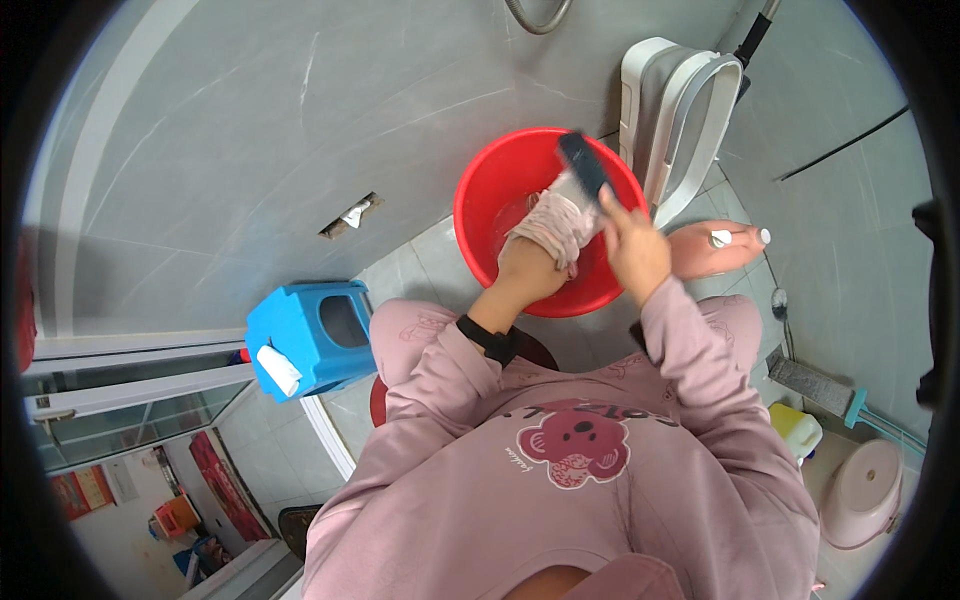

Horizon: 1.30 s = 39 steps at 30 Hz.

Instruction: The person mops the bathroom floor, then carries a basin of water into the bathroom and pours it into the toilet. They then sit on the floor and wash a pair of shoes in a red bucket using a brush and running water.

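A red plastic basin (480, 187) stands on the floor before me. Over it, my left hand (534, 266) grips a bunched, pale pink-and-white cloth (551, 221), and the folds hide most of its fingers. My right hand (637, 251) holds a dark scrubbing brush (586, 163), with one finger stretched along its back. The brush lies against the far, whiter end of the cloth and looks blurred. Part of the basin's bottom shows beneath the cloth; the water level is hard to make out.
A pink jug (712, 247) stands right of the basin, and a folded white-and-grey tub (675, 112) leans on the wall behind. At left is a blue plastic box (300, 337). A flat mop head (810, 382), a yellow-green jug (795, 433) and a lidded pink bucket (862, 491) are on the right.
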Tool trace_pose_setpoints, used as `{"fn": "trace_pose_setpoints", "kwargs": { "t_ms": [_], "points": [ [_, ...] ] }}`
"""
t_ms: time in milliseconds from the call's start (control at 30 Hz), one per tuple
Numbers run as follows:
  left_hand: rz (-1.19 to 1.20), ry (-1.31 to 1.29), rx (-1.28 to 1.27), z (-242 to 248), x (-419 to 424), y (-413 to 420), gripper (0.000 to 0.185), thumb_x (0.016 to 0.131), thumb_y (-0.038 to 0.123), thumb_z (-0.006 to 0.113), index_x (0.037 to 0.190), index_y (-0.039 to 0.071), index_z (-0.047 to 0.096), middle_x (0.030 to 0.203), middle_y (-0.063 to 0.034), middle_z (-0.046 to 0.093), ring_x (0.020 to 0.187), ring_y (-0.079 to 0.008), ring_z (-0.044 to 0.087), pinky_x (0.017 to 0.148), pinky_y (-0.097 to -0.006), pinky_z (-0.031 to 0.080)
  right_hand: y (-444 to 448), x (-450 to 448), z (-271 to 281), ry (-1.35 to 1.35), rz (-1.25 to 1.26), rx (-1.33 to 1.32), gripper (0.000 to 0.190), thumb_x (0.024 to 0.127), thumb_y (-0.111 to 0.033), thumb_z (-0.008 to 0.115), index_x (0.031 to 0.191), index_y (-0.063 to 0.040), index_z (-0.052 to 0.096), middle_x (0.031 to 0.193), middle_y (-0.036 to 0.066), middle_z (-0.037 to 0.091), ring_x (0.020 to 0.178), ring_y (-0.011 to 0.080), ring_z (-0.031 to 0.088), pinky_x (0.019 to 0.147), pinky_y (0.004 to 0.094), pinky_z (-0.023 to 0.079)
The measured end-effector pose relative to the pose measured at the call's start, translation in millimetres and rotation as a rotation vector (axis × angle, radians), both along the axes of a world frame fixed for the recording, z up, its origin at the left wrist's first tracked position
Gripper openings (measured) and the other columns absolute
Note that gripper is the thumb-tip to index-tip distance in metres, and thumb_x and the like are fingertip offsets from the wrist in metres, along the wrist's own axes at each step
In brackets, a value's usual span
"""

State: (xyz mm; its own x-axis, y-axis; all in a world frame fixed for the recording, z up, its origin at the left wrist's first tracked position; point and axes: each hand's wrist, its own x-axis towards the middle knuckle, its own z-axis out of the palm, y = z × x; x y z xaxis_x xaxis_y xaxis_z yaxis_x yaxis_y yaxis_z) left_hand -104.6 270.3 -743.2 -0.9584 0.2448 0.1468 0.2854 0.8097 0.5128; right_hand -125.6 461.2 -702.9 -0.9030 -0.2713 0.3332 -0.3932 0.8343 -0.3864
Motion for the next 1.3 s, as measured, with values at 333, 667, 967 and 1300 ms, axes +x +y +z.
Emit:
{"fn": "trace_pose_setpoints", "kwargs": {
  "t_ms": [333, 667, 967, 1300],
  "points": [
    [0.063, 0.067, 0.541, -2, 14, 0, 0.076, 0.067, 0.020, 0.069, 0.135, -0.003, 0.043, 0.135, -0.0235, 0.047, 0.129, -0.0365, 0.042, 0.110, -0.0408, 0.032, -7, -4, 33, 0.085, -0.044, -0.247, 0.042, 0.087, -0.014, 0.065, 0.128, -0.016, 0.060, 0.081, 0.020, 0.062, 0.072, 0.0366, 0.062, 0.065, 0.0440, 0.049],
    [0.016, -0.062, 0.758, -16, 10, -9, 0.075, 0.065, 0.005, 0.069, 0.134, -0.001, 0.041, 0.128, -0.0109, 0.050, 0.119, -0.0232, 0.049, 0.102, -0.0351, 0.039, -9, 3, 30, 0.018, -0.003, -0.264, 0.041, 0.089, -0.018, 0.061, 0.130, -0.018, 0.058, 0.079, 0.020, 0.060, 0.068, 0.0387, 0.061, 0.061, 0.0464, 0.048],
    [0.057, -0.009, 0.655, -12, -5, -14, 0.057, 0.070, 0.008, 0.069, 0.124, -0.001, 0.051, 0.121, -0.0128, 0.057, 0.112, -0.0265, 0.055, 0.097, -0.0371, 0.043, -7, 37, 9, -0.189, 0.141, -0.399, 0.046, 0.085, -0.012, 0.067, 0.130, -0.015, 0.059, 0.073, 0.019, 0.058, 0.068, 0.0364, 0.060, 0.064, 0.0443, 0.047],
    [-0.002, 0.158, 0.058, 23, -9, -5, 0.057, 0.074, 0.020, 0.068, 0.127, 0.005, 0.054, 0.133, -0.0228, 0.048, 0.126, -0.0424, 0.041, 0.109, -0.0475, 0.031, -7, 44, 42, -0.433, 0.141, -0.357, 0.044, 0.087, -0.012, 0.065, 0.130, -0.018, 0.060, 0.076, 0.017, 0.059, 0.067, 0.0348, 0.061, 0.063, 0.0407, 0.049]
  ]
}}
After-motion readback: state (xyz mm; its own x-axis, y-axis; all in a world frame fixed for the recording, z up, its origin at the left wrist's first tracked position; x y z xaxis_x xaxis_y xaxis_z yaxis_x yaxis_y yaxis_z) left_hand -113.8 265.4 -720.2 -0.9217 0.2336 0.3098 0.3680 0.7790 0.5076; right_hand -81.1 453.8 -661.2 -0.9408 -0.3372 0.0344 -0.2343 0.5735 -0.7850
